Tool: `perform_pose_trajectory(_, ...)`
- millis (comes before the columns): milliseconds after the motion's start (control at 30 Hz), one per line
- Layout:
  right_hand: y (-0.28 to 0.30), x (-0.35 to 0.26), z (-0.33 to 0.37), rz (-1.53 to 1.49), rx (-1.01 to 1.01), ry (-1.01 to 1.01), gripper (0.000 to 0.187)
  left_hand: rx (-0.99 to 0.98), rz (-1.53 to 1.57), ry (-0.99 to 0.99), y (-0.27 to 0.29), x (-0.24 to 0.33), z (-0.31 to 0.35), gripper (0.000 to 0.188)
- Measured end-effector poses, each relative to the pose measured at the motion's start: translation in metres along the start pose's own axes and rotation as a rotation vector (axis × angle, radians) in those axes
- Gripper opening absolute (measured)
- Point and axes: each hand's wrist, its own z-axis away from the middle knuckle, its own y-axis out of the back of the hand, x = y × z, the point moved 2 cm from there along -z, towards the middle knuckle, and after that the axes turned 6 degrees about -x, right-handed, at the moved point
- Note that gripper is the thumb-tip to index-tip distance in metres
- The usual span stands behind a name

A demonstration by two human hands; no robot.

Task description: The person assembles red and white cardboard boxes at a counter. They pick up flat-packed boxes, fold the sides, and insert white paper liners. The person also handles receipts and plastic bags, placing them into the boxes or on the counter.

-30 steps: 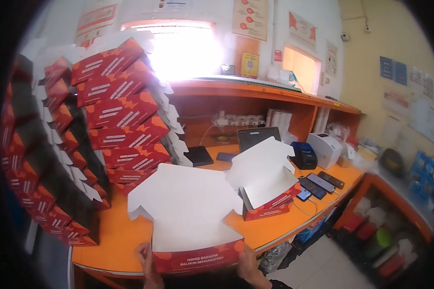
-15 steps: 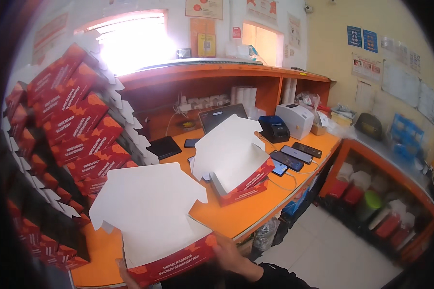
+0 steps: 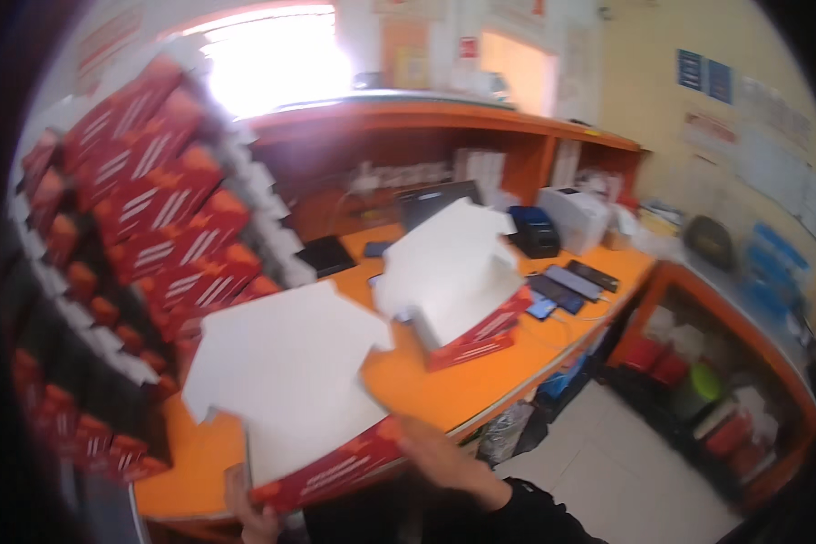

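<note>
Sandwiching the open red-and-white box [image 3: 313, 431] at the near edge of the worktop [image 3: 408, 381], left hand [image 3: 252, 510] and right hand [image 3: 444, 458] are gripping opposite front corners, probably because that's balancing the wide lid [image 3: 286, 349].

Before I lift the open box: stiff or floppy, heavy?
The open box looks like thin card, so probably light for its size. Its broad white lid is unheld and may flap. The red front wall, between left hand and right hand, could bow if squeezed.
</note>
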Motion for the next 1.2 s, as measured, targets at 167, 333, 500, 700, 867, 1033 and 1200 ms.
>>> perform_pose_trajectory(167, 0.006, 0.005, 0.007, -0.090, 0.063, -0.124, 0.032, -0.026, -0.244, -0.009, -0.012, 0.059, -0.041, 0.038)
perform_pose_trajectory(333, 0.001, 0.031, 0.007, -0.386, 0.158, -0.165, 0.020, -0.175, -0.033, 0.064, -0.004, 0.083, -0.066, 0.028)
perform_pose_trajectory(500, 0.008, 0.023, -0.005, -0.077, 0.137, -0.022, 0.020, -0.231, -0.145, -0.017, 0.005, 0.079, -0.072, 0.029)
perform_pose_trajectory(700, 0.025, 0.019, -0.010, -0.009, 0.014, 0.019, 0.020, -0.282, -0.299, -0.197, 0.005, 0.069, -0.090, 0.025)
perform_pose_trajectory(867, 0.033, 0.025, -0.012, -0.104, 0.006, -0.024, 0.020, -0.190, 0.010, -0.203, -0.006, 0.061, -0.096, 0.016)
perform_pose_trajectory(1033, 0.040, 0.024, -0.017, -0.045, -0.015, -0.018, 0.019, -0.142, 0.149, -0.157, -0.003, 0.059, -0.100, 0.010)
perform_pose_trajectory(1200, 0.043, 0.024, -0.025, 0.066, -0.064, 0.058, 0.023, -0.221, 0.229, -0.081, -0.005, 0.054, -0.106, 0.011)
